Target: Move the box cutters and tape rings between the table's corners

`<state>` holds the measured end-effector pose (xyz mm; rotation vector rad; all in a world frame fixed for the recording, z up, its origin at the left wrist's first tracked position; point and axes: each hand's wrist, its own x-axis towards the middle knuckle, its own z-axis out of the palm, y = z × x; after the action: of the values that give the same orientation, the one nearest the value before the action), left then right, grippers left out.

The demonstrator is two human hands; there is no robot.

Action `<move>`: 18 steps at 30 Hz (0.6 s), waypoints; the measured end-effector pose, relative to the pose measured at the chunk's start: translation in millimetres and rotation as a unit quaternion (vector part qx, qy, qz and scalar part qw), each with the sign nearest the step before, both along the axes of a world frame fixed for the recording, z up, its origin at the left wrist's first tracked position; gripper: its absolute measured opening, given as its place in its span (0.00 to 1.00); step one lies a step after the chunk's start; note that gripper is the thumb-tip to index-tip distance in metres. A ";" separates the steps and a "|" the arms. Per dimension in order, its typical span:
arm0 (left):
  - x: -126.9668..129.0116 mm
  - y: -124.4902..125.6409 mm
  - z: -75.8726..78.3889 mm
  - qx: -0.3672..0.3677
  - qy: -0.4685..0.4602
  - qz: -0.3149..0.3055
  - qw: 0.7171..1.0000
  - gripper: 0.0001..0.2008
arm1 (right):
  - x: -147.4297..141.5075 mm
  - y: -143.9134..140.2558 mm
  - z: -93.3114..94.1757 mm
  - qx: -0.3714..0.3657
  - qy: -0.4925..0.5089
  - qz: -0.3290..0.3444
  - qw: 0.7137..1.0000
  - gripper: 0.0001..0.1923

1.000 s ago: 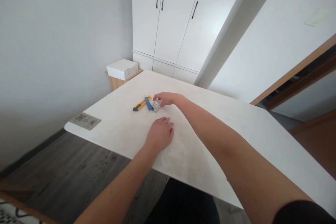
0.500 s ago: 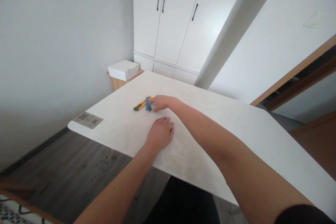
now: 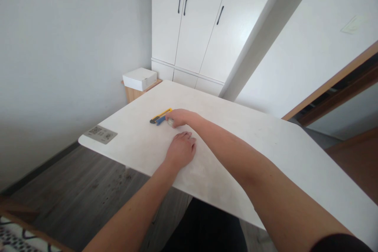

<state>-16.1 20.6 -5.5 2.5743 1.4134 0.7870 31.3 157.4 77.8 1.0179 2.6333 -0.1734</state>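
My right hand (image 3: 177,117) is closed on a small blue tape dispenser (image 3: 161,120) with a pale, clear roll of tape (image 3: 170,122) at its near end. My fingers cover part of the roll. Just beyond the dispenser lies a yellow and black utility knife (image 3: 162,115), slanting up toward my right hand; dispenser and knife are nearly parallel, and I cannot tell whether they touch. Closer to me, my left hand (image 3: 181,149) rests palm down on the white table (image 3: 236,134), its fingers stretched out and holding nothing.
A grey label with a printed code (image 3: 100,134) is stuck at the table's left corner. Behind that side, a white box (image 3: 139,78) sits on a low wooden cabinet (image 3: 132,94). White wardrobe doors (image 3: 201,23) stand beyond the table's far edge.
The tape dispenser has turned from standing crosswise over the knife to lying alongside it, with its blue end now pointing left. My left hand has stayed in place.
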 end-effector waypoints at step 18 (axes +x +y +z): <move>0.1 -1.1 2.5 0.000 -0.006 -0.003 1.000 0.12 | 1.3 3.4 -1.6 0.027 -0.015 -0.048 0.998 0.31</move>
<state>-16.0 19.5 -3.0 2.5677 1.4028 0.8016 32.6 160.8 76.1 1.1571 2.5757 -0.1073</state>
